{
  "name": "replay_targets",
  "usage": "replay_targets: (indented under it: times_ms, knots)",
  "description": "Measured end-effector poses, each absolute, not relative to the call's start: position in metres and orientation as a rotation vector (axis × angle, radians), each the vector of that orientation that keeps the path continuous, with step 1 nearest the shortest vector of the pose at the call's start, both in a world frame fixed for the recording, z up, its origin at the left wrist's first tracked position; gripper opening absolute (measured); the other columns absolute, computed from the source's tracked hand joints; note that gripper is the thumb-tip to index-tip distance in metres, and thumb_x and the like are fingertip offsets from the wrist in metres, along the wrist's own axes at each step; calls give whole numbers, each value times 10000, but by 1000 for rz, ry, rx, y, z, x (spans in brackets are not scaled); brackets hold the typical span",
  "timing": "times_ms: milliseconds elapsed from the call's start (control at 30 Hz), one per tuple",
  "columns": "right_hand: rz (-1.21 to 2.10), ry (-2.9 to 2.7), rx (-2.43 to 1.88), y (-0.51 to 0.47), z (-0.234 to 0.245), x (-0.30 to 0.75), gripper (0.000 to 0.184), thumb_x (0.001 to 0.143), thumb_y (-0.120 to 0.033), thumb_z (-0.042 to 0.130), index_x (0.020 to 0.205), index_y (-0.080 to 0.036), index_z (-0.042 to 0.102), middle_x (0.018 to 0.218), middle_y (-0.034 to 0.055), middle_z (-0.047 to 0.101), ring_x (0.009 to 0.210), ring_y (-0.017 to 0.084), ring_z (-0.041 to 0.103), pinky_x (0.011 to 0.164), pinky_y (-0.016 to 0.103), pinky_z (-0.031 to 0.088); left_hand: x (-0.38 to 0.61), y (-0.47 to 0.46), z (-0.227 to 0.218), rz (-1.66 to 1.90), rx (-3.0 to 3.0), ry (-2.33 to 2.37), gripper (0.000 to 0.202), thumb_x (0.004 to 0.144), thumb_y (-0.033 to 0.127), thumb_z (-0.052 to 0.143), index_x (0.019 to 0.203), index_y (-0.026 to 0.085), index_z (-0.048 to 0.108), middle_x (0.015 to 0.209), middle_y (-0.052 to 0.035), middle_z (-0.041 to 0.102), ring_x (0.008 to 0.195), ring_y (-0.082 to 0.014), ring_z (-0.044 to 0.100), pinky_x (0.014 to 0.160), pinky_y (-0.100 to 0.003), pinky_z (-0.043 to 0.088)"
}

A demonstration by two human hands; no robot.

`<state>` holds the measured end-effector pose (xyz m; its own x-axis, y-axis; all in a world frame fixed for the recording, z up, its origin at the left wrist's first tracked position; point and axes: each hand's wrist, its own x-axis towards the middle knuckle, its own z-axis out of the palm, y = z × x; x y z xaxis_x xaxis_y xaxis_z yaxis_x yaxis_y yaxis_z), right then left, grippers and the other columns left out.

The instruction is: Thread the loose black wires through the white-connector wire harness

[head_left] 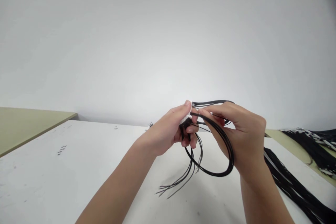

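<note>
Above the white table, my left hand [175,126] is closed around a white connector [189,109], its thumb pressed on the housing. Black wires [229,147] run out of the connector, bend round in a loop and pass back under the left hand. Their loose ends [170,187] hang down to the left over the tabletop. Close by on the right, my right hand [236,129] has thumb and forefinger pinched together on a thin black wire [216,116] near the connector. The exact contact at its fingertips is partly hidden.
Long black wire bundles [291,185] lie on the right of the white table [78,175]. Beyond them, more black wires with white ends [312,143] rest on a yellow-green surface. Another yellow-green board [34,122] sits at left. A pale wall [157,42] rises behind.
</note>
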<state>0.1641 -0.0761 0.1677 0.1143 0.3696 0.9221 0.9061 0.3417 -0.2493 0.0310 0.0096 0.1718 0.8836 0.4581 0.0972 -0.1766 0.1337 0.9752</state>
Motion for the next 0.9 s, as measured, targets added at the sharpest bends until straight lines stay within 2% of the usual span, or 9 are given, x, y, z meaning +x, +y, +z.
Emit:
replay_targets:
  times_ms: [267, 433, 533, 633, 767, 833, 900]
  knots:
    - [-634, -1441, -1206, -81, 170, 167, 116, 798, -150, 647, 687, -183, 650, 573, -22, 556, 529, 98, 462, 536, 267, 379, 32, 10, 172, 528, 1271, 276, 410, 864, 583, 440, 760, 187, 450, 594, 49, 361, 476, -92, 533, 419, -164, 347]
    - [-585, -999, -954, -91, 173, 180, 92, 800, -198, 641, 710, -196, 623, 578, -8, 516, 516, 136, 485, 510, 314, 403, 22, 17, 179, 740, 1151, 333, 317, 844, 510, 544, 797, 207, 464, 602, 54, 372, 457, -62, 452, 437, -170, 379]
    - [-353, -790, -775, -98, 180, 186, 102, 846, -212, 577, 746, -234, 583, 578, -27, 429, 482, 128, 440, 487, 317, 439, 17, 18, 182, 783, 1145, 336, 308, 851, 509, 534, 806, 210, 480, 586, 55, 365, 447, -62, 432, 435, -177, 384]
    - [-40, -660, -663, -105, 187, 190, 107, 867, -224, 548, 769, -266, 549, 669, -29, 434, 544, 116, 483, 518, 300, 483, 17, 18, 182, 797, 1150, 340, 326, 857, 531, 512, 811, 210, 484, 592, 53, 371, 448, -59, 440, 449, -180, 393]
    - [233, -464, -504, -108, 190, 198, 162, 857, -386, 590, 760, -264, 546, 783, -47, 511, 701, 121, 590, 702, 382, 547, 21, 18, 179, 853, 1218, 337, 339, 857, 546, 501, 816, 210, 482, 608, 47, 393, 467, -69, 486, 439, -171, 376]
    - [433, -440, -397, -108, 189, 201, 184, 852, -427, 586, 771, -263, 559, 739, -64, 533, 716, 116, 602, 818, 452, 526, 23, 19, 177, 903, 1259, 333, 352, 861, 557, 484, 813, 208, 480, 605, 45, 399, 475, -75, 507, 427, -163, 357]
    - [632, -458, -286, -108, 189, 203, 153, 885, -367, 561, 778, -258, 563, 641, -79, 514, 631, 88, 567, 811, 432, 525, 23, 19, 177, 938, 1293, 334, 367, 868, 565, 463, 808, 204, 477, 602, 44, 403, 478, -78, 522, 427, -162, 352]
